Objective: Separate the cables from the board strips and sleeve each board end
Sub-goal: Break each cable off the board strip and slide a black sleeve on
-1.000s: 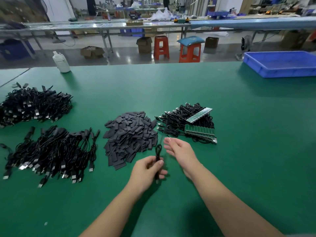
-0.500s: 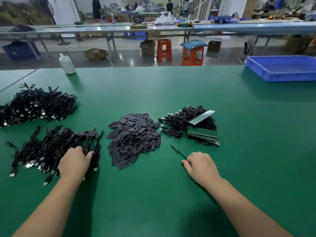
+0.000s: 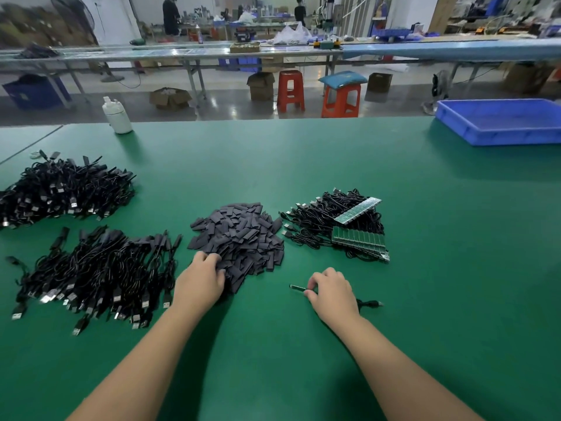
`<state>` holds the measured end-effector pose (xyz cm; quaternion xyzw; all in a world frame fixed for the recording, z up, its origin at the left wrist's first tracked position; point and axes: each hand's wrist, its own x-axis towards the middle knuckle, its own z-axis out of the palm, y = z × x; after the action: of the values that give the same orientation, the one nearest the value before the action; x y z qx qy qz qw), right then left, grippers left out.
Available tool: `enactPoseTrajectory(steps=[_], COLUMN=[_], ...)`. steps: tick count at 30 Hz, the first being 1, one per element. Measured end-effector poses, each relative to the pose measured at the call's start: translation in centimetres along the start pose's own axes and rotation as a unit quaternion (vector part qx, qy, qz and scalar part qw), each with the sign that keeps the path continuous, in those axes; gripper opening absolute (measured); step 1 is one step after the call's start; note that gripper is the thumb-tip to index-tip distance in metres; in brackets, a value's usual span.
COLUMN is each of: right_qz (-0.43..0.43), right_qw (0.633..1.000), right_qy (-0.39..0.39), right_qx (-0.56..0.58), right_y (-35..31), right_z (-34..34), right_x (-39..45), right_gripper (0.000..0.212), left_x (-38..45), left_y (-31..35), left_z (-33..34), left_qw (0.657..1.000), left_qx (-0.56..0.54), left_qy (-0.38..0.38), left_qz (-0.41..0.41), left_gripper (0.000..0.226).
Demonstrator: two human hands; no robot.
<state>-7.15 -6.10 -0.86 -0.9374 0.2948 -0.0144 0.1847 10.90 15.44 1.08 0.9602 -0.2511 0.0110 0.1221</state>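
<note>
Right hand (image 3: 332, 291) pinches the board end (image 3: 297, 287) of one cable (image 3: 368, 303) flat on the table (image 3: 425, 238); the board's long axis runs left, pointing out of the fingers, cable trailing right. Left hand (image 3: 200, 279) sits curled on the near edge of the sleeves (image 3: 243, 235), just up-left of the board (whether it has one pinched, cannot tell). Strips (image 3: 359, 238) lie beyond.

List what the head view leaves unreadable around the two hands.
- Left hand: fingertips are buried in the sleeve pile, so whether they grip a sleeve is hidden.
- Cable: its middle is covered by the right hand.
- Board end pinched there: too small to show detail.
</note>
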Motion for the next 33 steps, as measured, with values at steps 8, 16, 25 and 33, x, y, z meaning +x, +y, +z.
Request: enactPoseTrajectory(steps=[8,16,25,33], right_qz=[0.045,0.036,0.046,0.056], right_qw=[0.976,0.932,0.932,0.930], right_qy=[-0.049,-0.139,-0.162,-0.168], right_qx=[0.209,0.333,0.321,0.321], right_y=[0.8,2.4,2.2,2.4], right_z=[-0.5,-1.7,-1.5,-1.2], right_x=[-0.3,-0.4,-0.4,-0.1], right_gripper=[0.010,0.018,0.024,0.024], left_x=[3.8,5.2,3.3,2.5], left_y=[0.5,-0.3,1.2,2.6], left_z=[0.7,0.5,-0.1,-1.4], left_qw=[0.996,0.988,0.947,0.818], left_qx=[-0.075,-0.096,-0.272,-0.532], left_qy=[-0.007,-0.020,0.065,0.003], left_qz=[-0.056,-0.123,-0.155,-0.218], left_gripper=[0.036,0.023,0.013,0.015])
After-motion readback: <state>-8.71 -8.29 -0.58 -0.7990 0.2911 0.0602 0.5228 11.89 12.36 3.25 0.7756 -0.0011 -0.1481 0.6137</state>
